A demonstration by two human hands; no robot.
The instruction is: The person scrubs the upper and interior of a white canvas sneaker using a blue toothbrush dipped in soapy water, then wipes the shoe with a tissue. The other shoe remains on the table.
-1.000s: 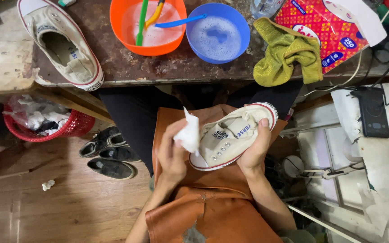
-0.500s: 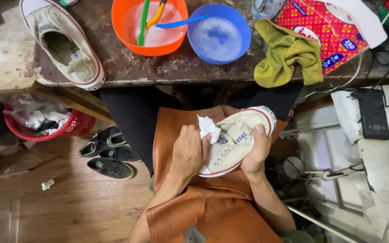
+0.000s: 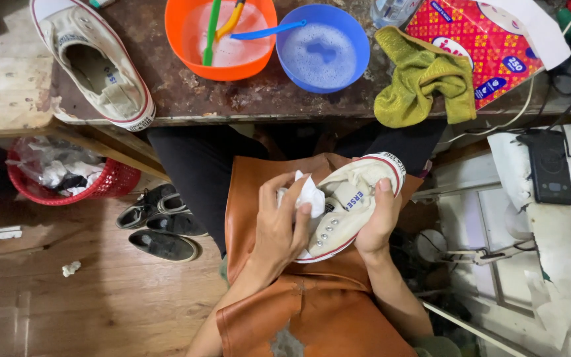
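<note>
Wiping looks to be mid-way: your left hand (image 3: 279,228) pinches a crumpled white tissue (image 3: 310,195) against the upper of the cream sneaker (image 3: 348,201), while your right hand (image 3: 378,225) is curled around its far side, holding it over the orange apron (image 3: 312,304) on your lap. Its mate (image 3: 94,63) lies on the workbench (image 3: 246,99), beside the soapy bowls. Your sneaker's long axis runs diagonally, toe cap up-right, away from you.

Shoe-cleaning workshop: soapy bowls (image 3: 322,47), worn workbench (image 3: 186,99)
</note>
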